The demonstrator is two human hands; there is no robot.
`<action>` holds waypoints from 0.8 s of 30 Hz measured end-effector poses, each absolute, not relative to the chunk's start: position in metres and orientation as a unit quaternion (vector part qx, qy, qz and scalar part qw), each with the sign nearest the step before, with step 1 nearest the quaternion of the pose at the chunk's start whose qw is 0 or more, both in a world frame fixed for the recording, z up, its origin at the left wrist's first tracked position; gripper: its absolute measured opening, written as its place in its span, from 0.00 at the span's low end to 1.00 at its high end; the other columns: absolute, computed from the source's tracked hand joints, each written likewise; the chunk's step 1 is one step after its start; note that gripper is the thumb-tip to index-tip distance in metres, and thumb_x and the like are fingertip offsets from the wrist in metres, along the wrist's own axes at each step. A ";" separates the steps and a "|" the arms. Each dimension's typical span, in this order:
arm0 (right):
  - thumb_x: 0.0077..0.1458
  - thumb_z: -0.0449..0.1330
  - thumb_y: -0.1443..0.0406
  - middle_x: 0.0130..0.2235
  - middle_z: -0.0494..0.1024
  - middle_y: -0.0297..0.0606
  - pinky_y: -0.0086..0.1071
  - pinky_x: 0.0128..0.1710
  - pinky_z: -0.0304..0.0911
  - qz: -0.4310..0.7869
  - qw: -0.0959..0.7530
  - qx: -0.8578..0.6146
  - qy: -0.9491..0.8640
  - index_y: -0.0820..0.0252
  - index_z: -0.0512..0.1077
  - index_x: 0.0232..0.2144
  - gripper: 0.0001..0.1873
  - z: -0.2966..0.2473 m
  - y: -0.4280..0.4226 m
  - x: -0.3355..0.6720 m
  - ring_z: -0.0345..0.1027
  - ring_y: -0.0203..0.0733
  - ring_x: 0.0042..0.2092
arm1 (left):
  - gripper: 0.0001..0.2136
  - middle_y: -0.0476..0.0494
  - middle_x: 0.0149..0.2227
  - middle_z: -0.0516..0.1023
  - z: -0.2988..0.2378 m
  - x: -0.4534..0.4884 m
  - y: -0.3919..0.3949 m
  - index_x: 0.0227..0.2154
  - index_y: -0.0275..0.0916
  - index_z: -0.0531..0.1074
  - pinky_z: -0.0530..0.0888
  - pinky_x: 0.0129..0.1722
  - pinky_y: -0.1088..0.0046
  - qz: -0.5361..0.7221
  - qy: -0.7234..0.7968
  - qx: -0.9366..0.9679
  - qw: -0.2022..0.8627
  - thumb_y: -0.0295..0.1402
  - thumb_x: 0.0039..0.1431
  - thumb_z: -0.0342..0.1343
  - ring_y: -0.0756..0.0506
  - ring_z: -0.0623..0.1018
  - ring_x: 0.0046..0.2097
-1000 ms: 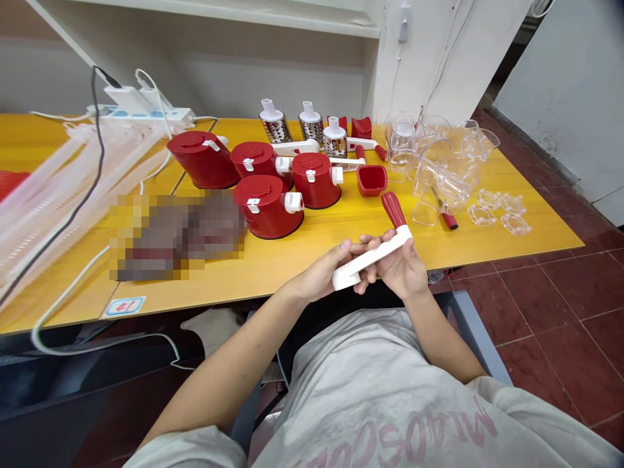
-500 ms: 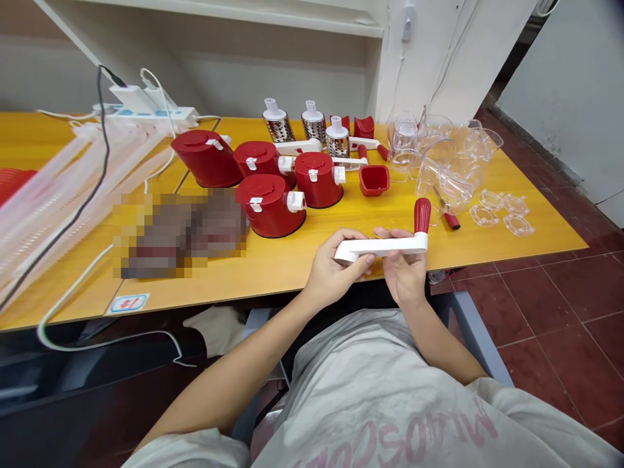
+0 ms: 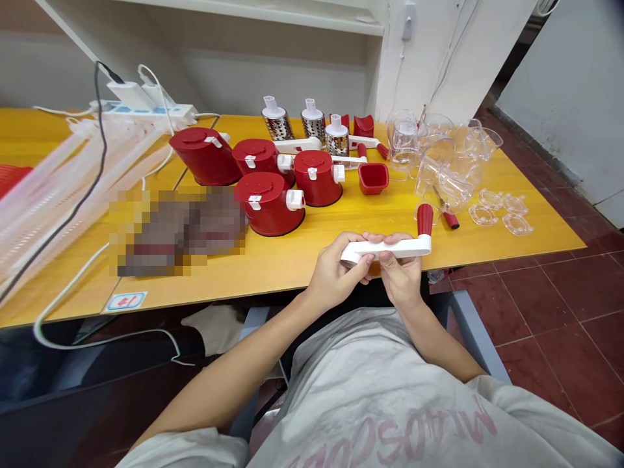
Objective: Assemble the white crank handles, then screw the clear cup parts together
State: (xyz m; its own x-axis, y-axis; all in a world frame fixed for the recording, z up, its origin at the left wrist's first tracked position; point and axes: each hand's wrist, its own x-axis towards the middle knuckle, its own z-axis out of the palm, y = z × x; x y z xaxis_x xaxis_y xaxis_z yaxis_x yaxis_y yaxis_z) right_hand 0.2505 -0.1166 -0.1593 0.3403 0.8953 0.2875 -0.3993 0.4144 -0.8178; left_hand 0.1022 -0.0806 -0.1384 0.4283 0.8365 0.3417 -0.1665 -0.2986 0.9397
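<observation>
A white crank handle (image 3: 407, 247) with a red knob (image 3: 425, 220) pointing up lies level between my hands, above the table's front edge. My left hand (image 3: 336, 270) is closed round its left end, thumb along the near side. Near the middle of the arm my right hand (image 3: 400, 276) grips it too, thumb in front and fingers behind. Beyond my hands stand several red bases (image 3: 270, 205) with white side sockets. A small red cup (image 3: 374, 179) sits behind the handle, and a screwdriver (image 3: 449, 218) with a red-and-black grip lies to its right.
At the back stand metal grater drums (image 3: 276, 123) and more crank handles (image 3: 305, 145). Clear plastic housings (image 3: 446, 172) and clear rings (image 3: 517, 224) lie to the right. On the left are a power strip (image 3: 170, 115), cables and a pixelated dark patch (image 3: 182, 234).
My right hand's fingers have closed from a loose, open hold onto the crank's arm. The crank has shifted slightly right and down.
</observation>
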 end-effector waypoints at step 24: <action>0.61 0.78 0.49 0.49 0.88 0.38 0.47 0.64 0.82 0.427 0.755 -0.327 -0.375 0.50 0.72 0.46 0.24 -0.163 -0.124 0.236 0.86 0.49 0.58 | 0.17 0.50 0.29 0.83 -0.148 0.091 -0.075 0.52 0.41 0.70 0.77 0.20 0.76 0.447 0.253 0.707 0.485 0.46 0.75 0.65 0.47 0.81 0.20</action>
